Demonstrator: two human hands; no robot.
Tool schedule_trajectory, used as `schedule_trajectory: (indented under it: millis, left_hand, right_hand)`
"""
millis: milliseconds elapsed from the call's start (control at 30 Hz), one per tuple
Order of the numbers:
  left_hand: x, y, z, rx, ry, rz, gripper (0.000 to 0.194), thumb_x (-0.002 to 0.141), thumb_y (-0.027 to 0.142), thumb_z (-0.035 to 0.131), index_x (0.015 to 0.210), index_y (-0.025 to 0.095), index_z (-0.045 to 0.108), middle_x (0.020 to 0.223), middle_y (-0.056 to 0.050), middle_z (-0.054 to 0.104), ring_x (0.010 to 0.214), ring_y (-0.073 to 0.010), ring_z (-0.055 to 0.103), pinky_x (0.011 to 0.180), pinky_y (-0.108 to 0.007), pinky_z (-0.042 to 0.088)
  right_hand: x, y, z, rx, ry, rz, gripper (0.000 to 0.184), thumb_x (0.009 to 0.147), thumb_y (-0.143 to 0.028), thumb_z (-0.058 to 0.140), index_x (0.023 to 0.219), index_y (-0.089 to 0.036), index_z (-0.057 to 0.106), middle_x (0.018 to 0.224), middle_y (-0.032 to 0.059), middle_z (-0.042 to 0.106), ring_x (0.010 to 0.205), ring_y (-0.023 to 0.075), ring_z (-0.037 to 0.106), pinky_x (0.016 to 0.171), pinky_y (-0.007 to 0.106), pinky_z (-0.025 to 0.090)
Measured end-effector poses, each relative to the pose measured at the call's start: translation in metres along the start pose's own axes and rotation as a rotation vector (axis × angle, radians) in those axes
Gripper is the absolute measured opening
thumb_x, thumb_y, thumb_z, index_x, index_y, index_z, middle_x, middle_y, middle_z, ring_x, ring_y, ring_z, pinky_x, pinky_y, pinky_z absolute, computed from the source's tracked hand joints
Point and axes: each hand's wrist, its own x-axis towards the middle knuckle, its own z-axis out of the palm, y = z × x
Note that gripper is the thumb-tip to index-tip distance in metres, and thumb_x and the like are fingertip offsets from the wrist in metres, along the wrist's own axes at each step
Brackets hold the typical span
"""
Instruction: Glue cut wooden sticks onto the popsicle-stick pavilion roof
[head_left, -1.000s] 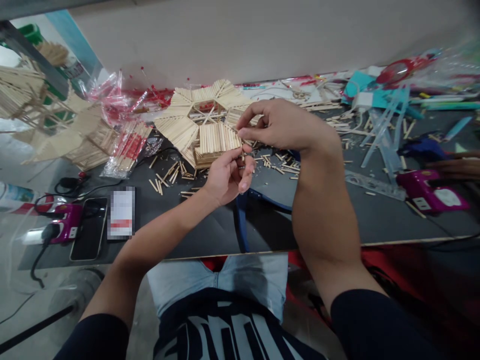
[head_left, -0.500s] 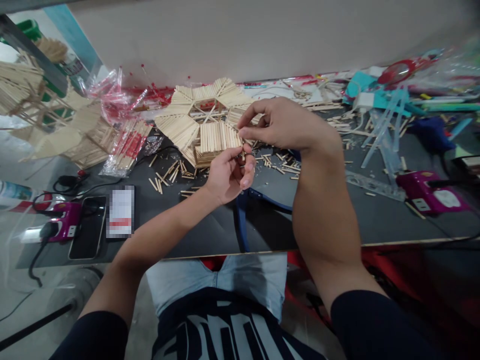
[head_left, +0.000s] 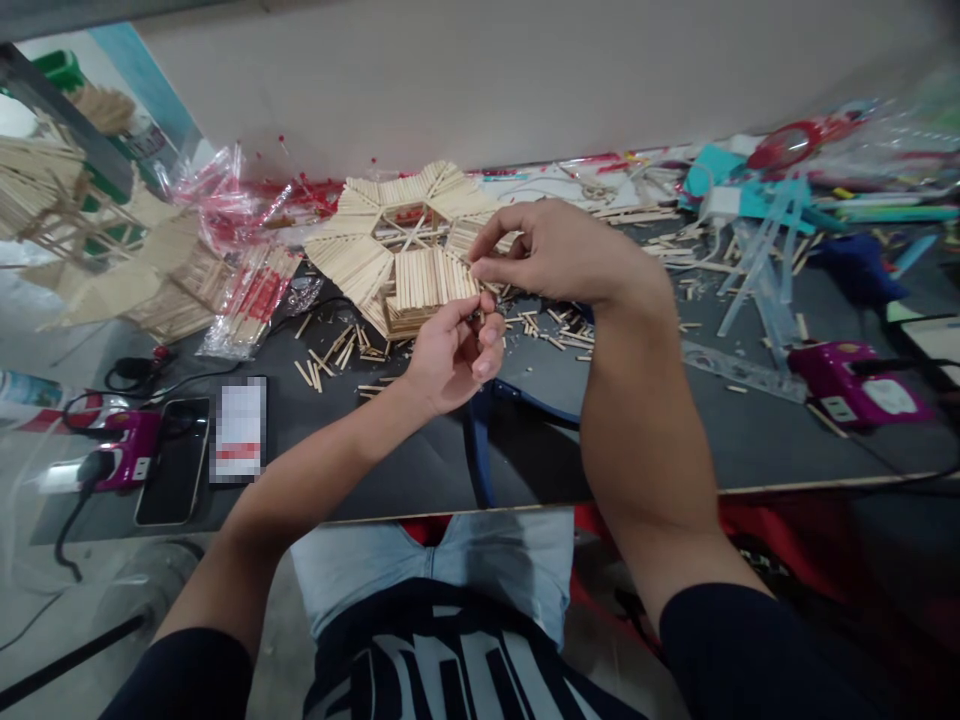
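Note:
A star-shaped model of thin wooden sticks [head_left: 352,255] rests on the dark table, with panels of sticks set around an open centre. At its near right side my right hand [head_left: 559,250] reaches in from above, thumb and forefinger pinched at the edge of the front panel [head_left: 429,278]. What those fingertips hold is hidden. Just below, my left hand [head_left: 456,352] is turned partly palm up. Its thumb and forefinger are closed on what looks like a short wooden stick, mostly covered by the fingers. The two hands' fingertips are close together.
Cut stick pieces [head_left: 346,350] are scattered around the model. Blue-handled pliers [head_left: 478,450] lie near the table edge. Left are a second stick model [head_left: 157,255], bagged sticks [head_left: 253,295], phones [head_left: 174,460] and a purple power socket [head_left: 131,450]; right, another purple socket [head_left: 859,380] and glue sticks [head_left: 757,270].
Both hands keep nearly the same pose at the panel edge. At far right, another person's hand has left view, and the blue object there has shifted. The view has moved slightly.

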Motion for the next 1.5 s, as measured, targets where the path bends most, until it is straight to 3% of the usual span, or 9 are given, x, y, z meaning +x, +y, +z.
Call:
schedule_trajectory:
  millis: [233, 500, 733, 833, 1000, 1100, 1233, 1367, 1500]
  left_hand:
    - [0.0, 0.0, 0.003, -0.011, 0.032, 0.011, 0.038, 0.108, 0.016, 0.025, 0.078, 0.018, 0.048, 0.049, 0.008, 0.042, 0.03, -0.0044, 0.041, 0.032, -0.017, 0.027]
    - [-0.003, -0.001, -0.003, 0.144, 0.056, -0.055, 0.028, 0.103, 0.015, 0.033, 0.08, 0.02, 0.048, 0.049, 0.009, 0.037, 0.031, -0.0045, 0.039, 0.034, -0.018, 0.028]
    - [-0.006, -0.002, -0.005, 0.242, 0.058, -0.134, 0.02, 0.101, 0.019, 0.037, 0.083, 0.02, 0.047, 0.053, 0.009, 0.036, 0.034, -0.0052, 0.039, 0.036, -0.017, 0.03]
    - [-0.013, -0.005, -0.012, 0.37, 0.024, -0.138, 0.014, 0.099, 0.023, 0.041, 0.086, 0.022, 0.046, 0.056, 0.01, 0.037, 0.036, -0.0066, 0.041, 0.037, -0.017, 0.033]
    - [-0.037, 0.006, -0.039, 0.779, -0.04, -0.091, 0.014, 0.1, 0.028, 0.04, 0.087, 0.023, 0.042, 0.057, 0.01, 0.033, 0.039, -0.0086, 0.047, 0.039, -0.018, 0.035]
    - [-0.055, 0.017, -0.056, 1.128, -0.039, -0.023, 0.019, 0.104, 0.033, 0.04, 0.088, 0.023, 0.042, 0.062, 0.01, 0.037, 0.042, -0.0063, 0.047, 0.043, -0.018, 0.036]
    - [-0.069, 0.024, -0.068, 1.395, 0.021, 0.045, 0.021, 0.106, 0.033, 0.037, 0.087, 0.023, 0.042, 0.066, 0.007, 0.041, 0.05, -0.0079, 0.046, 0.051, -0.022, 0.038]
    - [-0.067, 0.023, -0.074, 1.563, 0.065, 0.186, 0.02, 0.103, 0.027, 0.039, 0.085, 0.022, 0.044, 0.069, 0.004, 0.045, 0.062, -0.0116, 0.044, 0.06, -0.025, 0.034]
    - [-0.061, 0.022, -0.08, 1.59, 0.035, 0.218, 0.021, 0.104, 0.029, 0.038, 0.086, 0.022, 0.046, 0.075, 0.002, 0.05, 0.067, -0.0132, 0.046, 0.065, -0.026, 0.033]
  right_hand:
    - [-0.009, 0.001, -0.01, 0.046, -0.036, -0.059, 0.035, 0.084, -0.047, 0.077, 0.102, -0.016, 0.077, 0.084, 0.0062, 0.072, 0.073, 0.0158, 0.062, 0.067, 0.033, 0.049]
    - [-0.033, -0.003, -0.032, 0.021, 0.138, -0.075, 0.032, 0.085, -0.043, 0.076, 0.101, -0.016, 0.078, 0.091, 0.0079, 0.075, 0.071, 0.0156, 0.062, 0.064, 0.033, 0.049]
    - [-0.048, -0.017, -0.023, 0.067, 0.167, -0.051, 0.028, 0.086, -0.041, 0.073, 0.097, -0.015, 0.076, 0.084, 0.0055, 0.073, 0.067, 0.0143, 0.06, 0.063, 0.033, 0.047]
    - [-0.061, -0.015, -0.012, 0.096, 0.141, -0.018, 0.025, 0.088, -0.042, 0.072, 0.091, -0.018, 0.074, 0.077, 0.0036, 0.07, 0.065, 0.0136, 0.057, 0.06, 0.031, 0.044]
    - [-0.077, -0.002, 0.028, 0.278, -0.089, 0.061, 0.03, 0.087, -0.048, 0.072, 0.094, -0.019, 0.069, 0.079, 0.0044, 0.07, 0.068, 0.0156, 0.061, 0.063, 0.031, 0.048]
    - [-0.073, -0.001, 0.067, 0.417, -0.071, 0.054, 0.035, 0.089, -0.048, 0.07, 0.107, -0.019, 0.065, 0.084, 0.005, 0.072, 0.07, 0.0169, 0.065, 0.065, 0.032, 0.05]
    - [-0.062, -0.005, 0.109, 0.409, -0.02, -0.078, 0.022, 0.093, -0.042, 0.064, 0.095, -0.02, 0.062, 0.075, 0.0021, 0.069, 0.063, 0.0141, 0.059, 0.063, 0.031, 0.046]
    - [-0.057, -0.002, 0.124, 0.434, 0.056, -0.104, 0.019, 0.092, -0.04, 0.064, 0.089, -0.022, 0.06, 0.072, 0.0011, 0.068, 0.06, 0.0139, 0.058, 0.061, 0.031, 0.045]
    - [-0.056, 0.003, 0.125, 0.481, 0.047, -0.089, 0.023, 0.092, -0.043, 0.066, 0.087, -0.022, 0.059, 0.071, 0.0004, 0.068, 0.056, 0.013, 0.058, 0.057, 0.03, 0.045]
